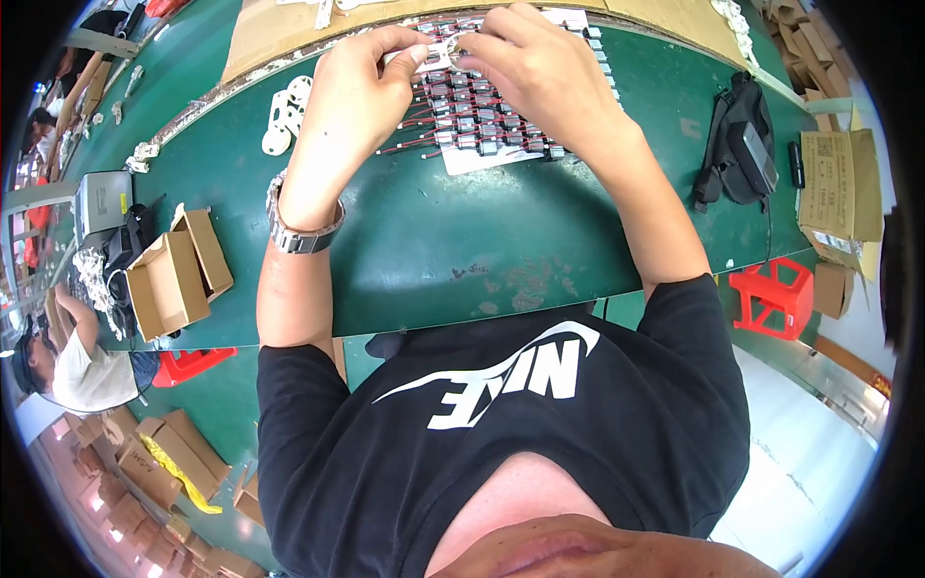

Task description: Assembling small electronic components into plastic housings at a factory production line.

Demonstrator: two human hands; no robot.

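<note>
Pinching a white plastic plate point(436, 58) between thumb and forefinger, my left hand point(364, 75) holds it narrowly over the far part of the rows of small wired motors point(472, 120). My right hand point(541, 65) is curled in at the plate's right end, above those same rows, fingers close together on or beside a rounded, shiny bit — whether they grip it or only press, I cannot tell. The motors lie on a white sheet point(466, 167), their thin red and dark wires point(409, 145) trailing out to the left. Left of the motors, beyond my forearm, more white plates point(276, 144) lie in a small heap; well to the right of the motors sits a black bag point(740, 144).

Working this close above the motors, I could snag a wire with a knuckle and drag a row crooked. If my left pinch slackened or I pushed off-centre, the plate might twist and drop among them; pressing too hard could bend it.

My right fingers cover much of what they touch, so I can't make out how the rounded bit meets the plate. Both hands hide part of the motor rows — the number beneath them is anyone's guess.
</note>
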